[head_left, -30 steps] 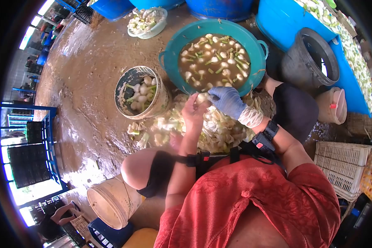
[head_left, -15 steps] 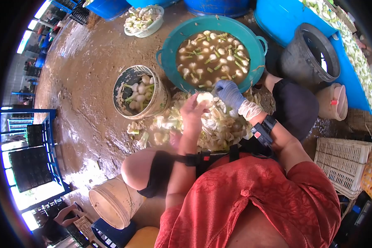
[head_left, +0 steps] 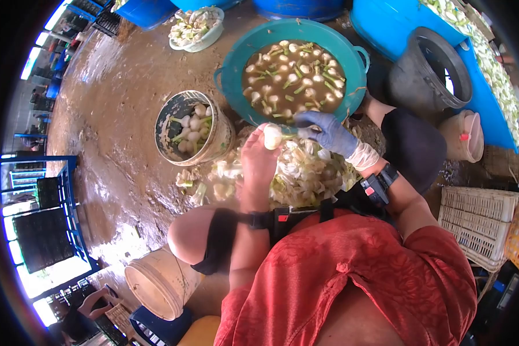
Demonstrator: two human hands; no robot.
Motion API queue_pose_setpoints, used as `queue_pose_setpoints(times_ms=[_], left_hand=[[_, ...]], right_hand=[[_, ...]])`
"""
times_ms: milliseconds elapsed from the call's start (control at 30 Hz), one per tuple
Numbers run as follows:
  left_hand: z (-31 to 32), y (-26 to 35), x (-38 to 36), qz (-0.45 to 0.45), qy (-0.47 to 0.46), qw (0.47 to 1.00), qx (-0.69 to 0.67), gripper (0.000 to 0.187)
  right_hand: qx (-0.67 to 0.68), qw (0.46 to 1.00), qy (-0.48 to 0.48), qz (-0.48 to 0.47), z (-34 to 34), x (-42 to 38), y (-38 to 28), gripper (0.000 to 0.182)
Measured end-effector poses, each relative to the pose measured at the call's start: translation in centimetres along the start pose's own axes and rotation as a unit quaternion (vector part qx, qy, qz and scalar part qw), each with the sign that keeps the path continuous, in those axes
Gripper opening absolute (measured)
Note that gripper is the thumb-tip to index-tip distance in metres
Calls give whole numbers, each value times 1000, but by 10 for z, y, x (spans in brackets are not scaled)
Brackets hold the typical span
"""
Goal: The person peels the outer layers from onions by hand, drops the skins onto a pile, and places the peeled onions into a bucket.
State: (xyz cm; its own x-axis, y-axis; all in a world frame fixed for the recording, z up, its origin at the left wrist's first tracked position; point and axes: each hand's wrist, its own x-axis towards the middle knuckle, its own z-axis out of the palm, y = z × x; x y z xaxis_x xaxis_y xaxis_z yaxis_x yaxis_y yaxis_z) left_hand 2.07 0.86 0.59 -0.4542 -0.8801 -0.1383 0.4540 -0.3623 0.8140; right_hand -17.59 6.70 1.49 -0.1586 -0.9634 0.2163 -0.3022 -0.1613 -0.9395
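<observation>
A pale garlic bulb (head_left: 272, 137) is pinched in the fingertips of my bare left hand (head_left: 258, 161). Its greenish stem (head_left: 290, 131) points right, to my right hand (head_left: 331, 137), which wears a blue-grey glove. The gloved fingers close around the stem's end; whether they also hold a small tool is hidden. Below both hands lies a heap of garlic peelings (head_left: 305, 179). Just beyond them stands a green tub (head_left: 230, 75) of brown water with many garlic bulbs floating in it. A dirty white bucket (head_left: 222, 135) to the left holds several cleaned bulbs.
At the back sits a pale bowl (head_left: 210, 39) heaped with garlic. A black bucket (head_left: 406, 81) and a pinkish bucket (head_left: 458, 138) stand on the right, beside a blue container (head_left: 386, 29). White crates (head_left: 478, 222) are stacked lower right. A beige bucket (head_left: 155, 285) lies tipped at lower left.
The bulb has turned so its stem shows, pointing right. My gloved hand has moved slightly down and right, its fingers now at the stem. The view has shifted a little.
</observation>
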Motion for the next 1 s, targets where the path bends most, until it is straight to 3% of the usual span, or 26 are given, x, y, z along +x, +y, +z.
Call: queue_pose_setpoints(times_ms=[67,133,300,367,467,600,700,767,833,900,933,1000], left_hand=[[6,-3,1,-47,-3,997,-64,33],[8,-4,0,-91,0,988,-127,33],[14,-5,-9,-84,5,996,9,39],[10,-5,-10,-66,-6,988,141,41],[2,-8,-9,-65,-24,978,196,38],[15,-5,-9,-83,9,986,143,35],[13,-9,-8,-92,0,983,160,45],[6,-23,-7,29,-5,958,284,41],[1,-22,-7,44,-39,947,315,41],[1,-21,-8,57,-76,933,348,41],[3,-19,-8,29,-80,957,277,40],[8,-17,-9,2,-82,976,203,39]], right_hand=[[-57,995,-61,-48,6,8,-15,31],[-103,991,-84,-30,11,13,-12,30],[-250,959,-127,-31,19,13,-3,23],[-259,957,-129,-36,19,11,-1,22],[-279,951,-123,-47,18,11,-5,19],[-311,946,-88,-30,17,7,-7,17],[-224,971,-79,26,20,4,9,19],[-189,973,-114,68,21,2,24,18],[-152,971,-148,108,18,-1,36,18],[-118,971,-202,49,13,-5,40,16],[-118,971,-201,49,10,-6,39,16],[-256,937,-171,-167,5,-9,36,16]])
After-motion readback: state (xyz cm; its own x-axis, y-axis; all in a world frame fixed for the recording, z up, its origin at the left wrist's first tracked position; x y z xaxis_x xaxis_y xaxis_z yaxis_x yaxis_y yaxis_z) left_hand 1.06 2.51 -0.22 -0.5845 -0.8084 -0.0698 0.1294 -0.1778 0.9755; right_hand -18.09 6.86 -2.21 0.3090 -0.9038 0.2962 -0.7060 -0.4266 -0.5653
